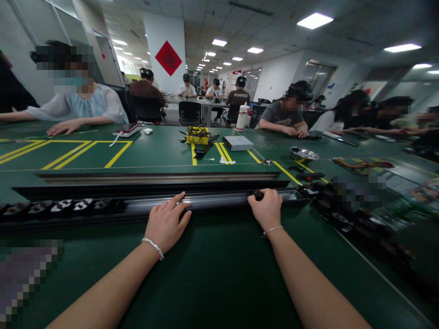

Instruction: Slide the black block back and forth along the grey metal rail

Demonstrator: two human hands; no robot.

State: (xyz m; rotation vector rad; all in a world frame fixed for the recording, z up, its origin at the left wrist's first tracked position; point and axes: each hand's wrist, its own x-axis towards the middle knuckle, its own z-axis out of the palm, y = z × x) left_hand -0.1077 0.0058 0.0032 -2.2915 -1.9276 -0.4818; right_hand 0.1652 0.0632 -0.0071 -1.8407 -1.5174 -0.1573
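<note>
A long dark metal rail (219, 200) lies across the green table (206, 274) in front of me. My left hand (167, 223) rests on the rail's near edge with its fingers stretched out and slightly spread. My right hand (266, 208) is curled at the rail, fingers pinched round a small black part (258, 194) sitting in the channel. Several small black-and-white pieces (65, 206) sit in a row in the rail to the left. A second, longer rail (157, 178) lies parallel just behind.
A yellow box with cables (198, 135), a grey box (238, 142) and a metal bowl (303, 154) sit further back. Black parts (329, 205) crowd the right side. People sit round the table: one at far left (75, 105), others at right (286, 116).
</note>
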